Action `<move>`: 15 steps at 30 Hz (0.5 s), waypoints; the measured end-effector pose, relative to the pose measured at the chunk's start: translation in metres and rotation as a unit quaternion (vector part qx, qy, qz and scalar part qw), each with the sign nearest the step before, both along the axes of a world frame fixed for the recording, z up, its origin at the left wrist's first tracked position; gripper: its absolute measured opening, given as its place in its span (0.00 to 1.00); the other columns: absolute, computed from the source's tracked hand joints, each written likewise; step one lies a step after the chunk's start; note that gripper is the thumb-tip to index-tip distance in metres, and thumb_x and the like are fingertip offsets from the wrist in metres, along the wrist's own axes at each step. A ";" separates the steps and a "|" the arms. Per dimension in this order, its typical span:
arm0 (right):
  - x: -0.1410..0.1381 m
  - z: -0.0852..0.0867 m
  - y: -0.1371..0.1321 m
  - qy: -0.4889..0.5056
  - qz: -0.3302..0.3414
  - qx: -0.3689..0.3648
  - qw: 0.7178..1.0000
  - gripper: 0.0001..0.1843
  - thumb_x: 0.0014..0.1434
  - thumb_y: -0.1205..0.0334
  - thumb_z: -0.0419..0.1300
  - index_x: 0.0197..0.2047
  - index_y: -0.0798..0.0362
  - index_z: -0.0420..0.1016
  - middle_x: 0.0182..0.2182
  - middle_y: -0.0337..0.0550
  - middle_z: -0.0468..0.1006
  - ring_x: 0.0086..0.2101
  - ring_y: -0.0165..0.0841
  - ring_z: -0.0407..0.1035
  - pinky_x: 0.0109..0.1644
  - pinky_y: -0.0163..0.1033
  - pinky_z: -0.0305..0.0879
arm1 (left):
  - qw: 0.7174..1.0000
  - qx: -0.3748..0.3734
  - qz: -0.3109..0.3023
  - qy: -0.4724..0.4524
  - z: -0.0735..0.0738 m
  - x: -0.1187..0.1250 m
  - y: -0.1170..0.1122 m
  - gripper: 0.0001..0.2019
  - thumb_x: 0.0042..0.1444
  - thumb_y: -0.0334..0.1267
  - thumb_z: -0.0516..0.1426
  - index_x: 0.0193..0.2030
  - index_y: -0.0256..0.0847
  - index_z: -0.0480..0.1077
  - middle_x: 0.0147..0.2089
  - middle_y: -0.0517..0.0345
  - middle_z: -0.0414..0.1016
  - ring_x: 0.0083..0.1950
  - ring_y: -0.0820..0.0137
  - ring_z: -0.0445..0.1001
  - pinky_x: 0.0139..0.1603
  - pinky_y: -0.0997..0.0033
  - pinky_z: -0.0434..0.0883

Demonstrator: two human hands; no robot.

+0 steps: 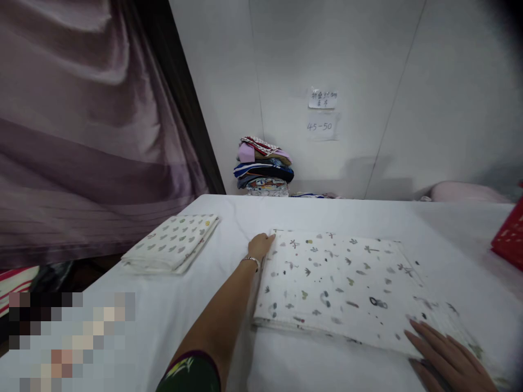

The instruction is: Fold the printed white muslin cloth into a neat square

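Note:
A white cloth with small printed shapes (343, 283) lies folded flat on the white-covered table (310, 212). My left hand (260, 245), a bracelet on its wrist, reaches to the cloth's far left corner, fingers closed on the edge there. Flat on the cloth's near right corner lies my right hand (445, 356), its fingers stretched out and slightly apart.
A second folded patterned cloth (171, 243) lies at the table's left. A pile of folded fabrics (263, 166) stands against the far wall under two paper notes (322, 113). A red basket (510, 237) sits at the right edge. A purple curtain (81, 125) hangs left.

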State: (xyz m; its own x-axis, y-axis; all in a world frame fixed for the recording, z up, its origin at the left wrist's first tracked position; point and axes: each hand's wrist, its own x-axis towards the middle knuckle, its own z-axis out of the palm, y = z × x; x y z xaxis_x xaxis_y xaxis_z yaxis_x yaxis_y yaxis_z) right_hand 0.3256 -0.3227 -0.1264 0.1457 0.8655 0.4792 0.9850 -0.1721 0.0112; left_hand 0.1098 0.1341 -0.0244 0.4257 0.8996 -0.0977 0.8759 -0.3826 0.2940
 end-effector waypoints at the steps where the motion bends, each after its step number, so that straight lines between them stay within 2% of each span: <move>1: -0.003 0.003 0.001 -0.008 -0.005 -0.004 1.000 0.29 0.56 0.50 0.57 0.62 0.40 0.61 0.61 0.39 0.62 0.56 0.44 0.61 0.59 0.52 0.54 | 1.000 0.009 0.004 0.003 -0.001 0.002 -0.003 0.20 0.59 0.52 0.46 0.37 0.40 0.71 0.42 0.50 0.77 0.45 0.65 0.74 0.41 0.70 0.66; 5: -0.016 0.022 0.007 -0.027 -0.035 -0.017 0.999 0.27 0.58 0.51 0.57 0.61 0.41 0.63 0.61 0.40 0.62 0.57 0.42 0.60 0.60 0.50 0.54 | 0.999 0.050 0.013 0.007 -0.003 0.005 -0.012 0.18 0.60 0.47 0.45 0.39 0.38 0.70 0.45 0.45 0.75 0.48 0.61 0.72 0.44 0.65 0.66; 8: -0.024 0.035 0.011 -0.013 -0.048 -0.026 0.998 0.25 0.60 0.53 0.55 0.60 0.43 0.64 0.61 0.43 0.62 0.58 0.41 0.60 0.60 0.50 0.56 | 0.998 0.064 0.001 0.001 -0.001 0.005 -0.011 0.20 0.60 0.47 0.44 0.40 0.36 0.70 0.45 0.43 0.74 0.48 0.58 0.72 0.44 0.61 0.66; 11: -0.029 0.042 0.013 0.011 -0.058 -0.028 0.998 0.25 0.61 0.55 0.55 0.61 0.44 0.63 0.61 0.44 0.62 0.59 0.41 0.58 0.60 0.52 0.55 | 0.996 0.090 0.000 0.000 0.002 0.005 -0.015 0.21 0.59 0.47 0.44 0.47 0.35 0.69 0.48 0.43 0.73 0.49 0.57 0.71 0.46 0.59 0.67; 13: -0.031 0.043 0.014 0.027 -0.060 -0.027 0.998 0.25 0.61 0.56 0.54 0.61 0.44 0.63 0.61 0.45 0.62 0.59 0.41 0.57 0.61 0.53 0.55 | 0.989 0.142 -0.035 -0.003 0.002 0.006 -0.026 0.23 0.59 0.45 0.44 0.55 0.34 0.64 0.55 0.43 0.69 0.55 0.57 0.68 0.51 0.57 0.65; 15: -0.032 0.042 0.014 0.039 -0.059 -0.027 0.997 0.25 0.62 0.57 0.54 0.62 0.44 0.62 0.61 0.45 0.61 0.59 0.41 0.57 0.61 0.54 0.54 | 0.975 0.195 -0.106 -0.004 -0.002 0.006 -0.040 0.25 0.60 0.45 0.44 0.59 0.34 0.61 0.62 0.44 0.63 0.62 0.57 0.60 0.59 0.55 0.59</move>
State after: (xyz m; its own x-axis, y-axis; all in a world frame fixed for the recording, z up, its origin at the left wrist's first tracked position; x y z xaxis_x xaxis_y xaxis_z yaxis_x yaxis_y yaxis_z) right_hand 0.2937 -0.3088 -0.0846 0.2834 0.8642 0.4157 0.9560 -0.2889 -0.0513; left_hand 0.1154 0.0939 -0.0262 0.6052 0.7597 0.2377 0.7636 -0.6385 0.0963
